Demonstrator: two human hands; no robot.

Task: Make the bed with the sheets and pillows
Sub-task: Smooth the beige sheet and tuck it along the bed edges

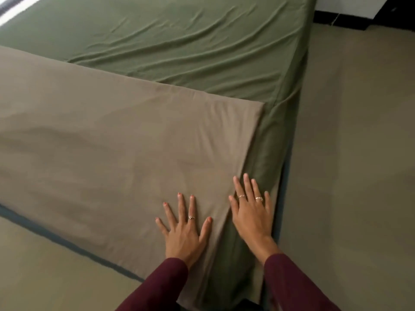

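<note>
Plain taupe sheet [112, 131] over seemingly olive-green sheet [190, 41].

bare floor [350, 153] runs open along the bed's [285, 113] right side; both flat hands crowd the near corner.

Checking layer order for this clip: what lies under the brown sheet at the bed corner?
The green sheet runs under the brown sheet and shows along the corner by the right hand. The left hand presses on top. The mattress itself is covered.
</note>
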